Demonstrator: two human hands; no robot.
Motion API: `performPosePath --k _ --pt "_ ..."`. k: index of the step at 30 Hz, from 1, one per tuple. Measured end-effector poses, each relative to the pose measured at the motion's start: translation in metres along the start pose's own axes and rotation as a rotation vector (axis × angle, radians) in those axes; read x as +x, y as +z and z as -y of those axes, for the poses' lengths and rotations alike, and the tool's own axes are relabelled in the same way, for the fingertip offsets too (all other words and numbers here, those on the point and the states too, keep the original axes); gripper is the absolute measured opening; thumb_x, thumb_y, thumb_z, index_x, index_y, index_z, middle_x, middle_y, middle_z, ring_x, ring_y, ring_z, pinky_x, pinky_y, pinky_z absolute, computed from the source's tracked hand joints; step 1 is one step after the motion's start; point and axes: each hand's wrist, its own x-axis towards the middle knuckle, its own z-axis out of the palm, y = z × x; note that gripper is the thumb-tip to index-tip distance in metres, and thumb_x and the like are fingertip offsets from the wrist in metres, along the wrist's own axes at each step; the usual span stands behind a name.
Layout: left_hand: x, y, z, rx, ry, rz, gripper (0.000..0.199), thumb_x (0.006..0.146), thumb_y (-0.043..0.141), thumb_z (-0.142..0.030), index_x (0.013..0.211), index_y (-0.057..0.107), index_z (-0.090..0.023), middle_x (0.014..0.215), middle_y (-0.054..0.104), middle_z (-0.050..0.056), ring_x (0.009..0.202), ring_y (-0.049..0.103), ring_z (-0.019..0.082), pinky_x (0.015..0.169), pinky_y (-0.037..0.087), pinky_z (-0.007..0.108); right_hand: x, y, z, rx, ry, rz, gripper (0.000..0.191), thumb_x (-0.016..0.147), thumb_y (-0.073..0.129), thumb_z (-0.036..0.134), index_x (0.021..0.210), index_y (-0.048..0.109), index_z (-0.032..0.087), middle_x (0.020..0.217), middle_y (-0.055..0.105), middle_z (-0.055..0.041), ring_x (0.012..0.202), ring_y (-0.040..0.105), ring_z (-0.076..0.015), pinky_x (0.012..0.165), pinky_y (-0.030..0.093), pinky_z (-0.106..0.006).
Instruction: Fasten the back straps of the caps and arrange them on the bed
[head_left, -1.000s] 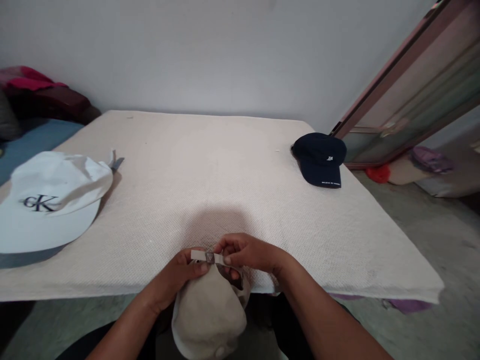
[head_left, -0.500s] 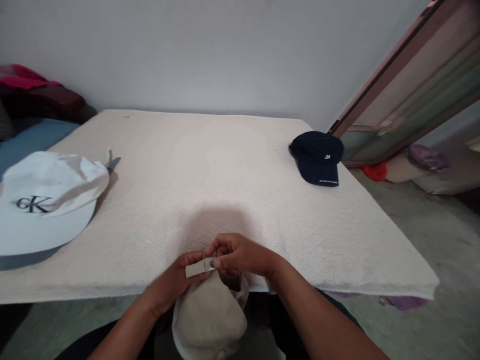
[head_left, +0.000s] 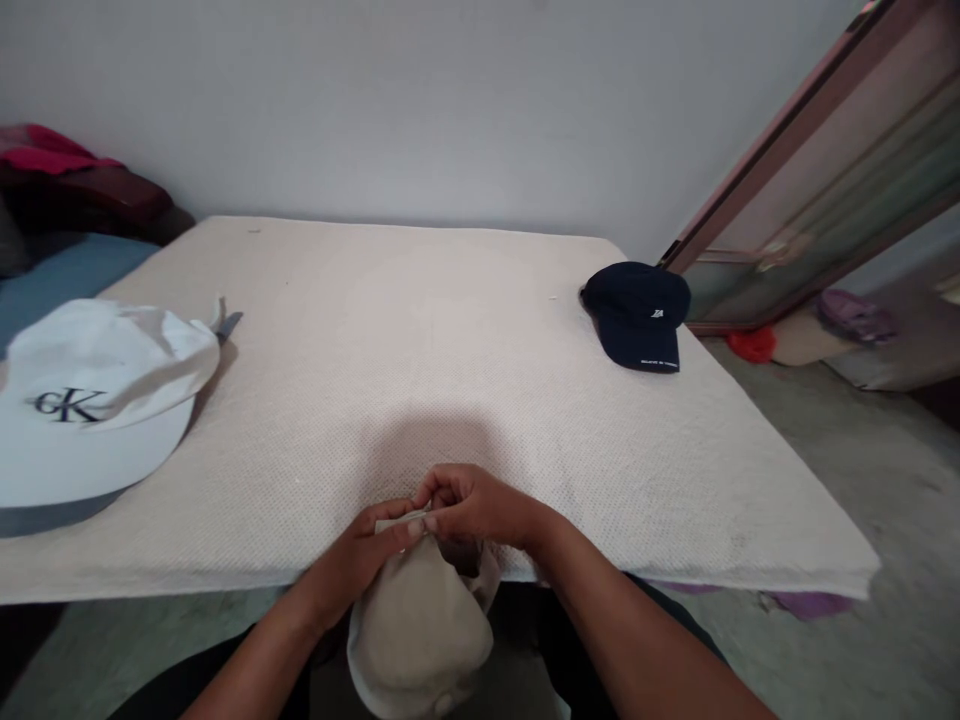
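Note:
A beige cap (head_left: 424,630) hangs at the table's front edge, its crown toward me and its back strap pointing away. My left hand (head_left: 360,555) pinches the strap (head_left: 386,523) from the left, with the thumb laid across the top of it. From the right, my right hand (head_left: 476,505) grips the same strap between thumb and fingers, close against the left fingertips. Most of the strap and its fastening are hidden under the fingers. Below the right hand, the cap's back opening (head_left: 463,555) shows dark.
A white cap (head_left: 112,390) with black letters sits at the left of the cloth-covered table (head_left: 420,330). A navy cap (head_left: 637,315) lies at the right edge. Behind the table rises a pale wall (head_left: 420,110); a door (head_left: 810,170) stands at the right.
My left thumb has come over the top of the strap, covering the end that lay exposed before. My right hand has barely moved and keeps its pinch.

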Motion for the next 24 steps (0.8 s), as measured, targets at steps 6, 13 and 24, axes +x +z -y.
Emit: performPosePath --k 6,13,24 --pt "0.004 -0.005 0.002 -0.069 0.001 0.056 0.021 0.072 0.070 -0.035 0.084 0.069 -0.018 0.073 0.070 0.003 0.068 0.060 0.015 0.066 0.044 0.025 -0.007 -0.009 0.006 0.050 0.047 0.074 0.015 0.077 0.062 0.026 0.083 0.056 0.014 0.061 0.055 0.0025 0.047 0.051 -0.0070 0.047 0.040 -0.021" --pt "0.003 -0.007 0.004 -0.069 -0.027 0.042 0.025 0.069 0.072 -0.033 0.089 0.068 -0.018 0.074 0.069 0.002 0.066 0.059 0.015 0.064 0.043 0.026 -0.008 -0.010 0.002 0.060 0.063 0.056 0.012 0.073 0.064 0.023 0.074 0.057 0.013 0.056 0.052 0.0041 0.046 0.046 -0.0052 0.044 0.036 -0.018" --pt "0.004 -0.001 0.002 -0.052 -0.037 -0.032 0.024 0.066 0.074 -0.033 0.085 0.069 -0.019 0.071 0.070 0.002 0.066 0.060 0.016 0.063 0.042 0.026 -0.007 -0.007 0.004 -0.004 0.050 0.052 0.021 0.075 0.065 0.032 0.072 0.056 0.014 0.054 0.047 0.0049 0.046 0.042 -0.0051 0.043 0.031 -0.018"
